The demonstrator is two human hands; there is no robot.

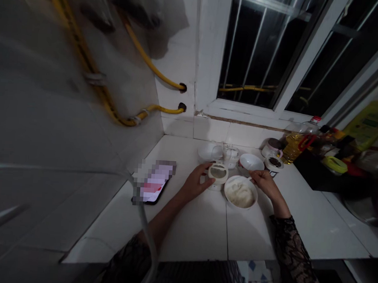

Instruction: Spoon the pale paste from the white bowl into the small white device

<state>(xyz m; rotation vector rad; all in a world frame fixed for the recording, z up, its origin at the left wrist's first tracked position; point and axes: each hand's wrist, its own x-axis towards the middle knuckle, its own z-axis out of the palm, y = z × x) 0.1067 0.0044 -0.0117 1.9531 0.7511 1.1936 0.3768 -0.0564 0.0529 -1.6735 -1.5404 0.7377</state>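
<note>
My left hand (195, 182) is wrapped round a small white jar (218, 176) with a round lid on the white counter. My right hand (263, 180) is closed in a pinch on a spoon handle (245, 178) at the far rim of a white bowl (241, 192) holding a pale white mass. Both hands sit close together near the counter's middle. Behind them stand an empty white bowl (251, 162), another white dish (207, 151) and a clear glass container (230, 154).
A phone (154, 184) with a lit screen lies on the counter to the left. An oil bottle (296, 144), two small jars (273, 155) and a dark tray of condiments (328, 167) stand at the right. A barred window (278, 48) and yellow pipes (149, 62) are behind.
</note>
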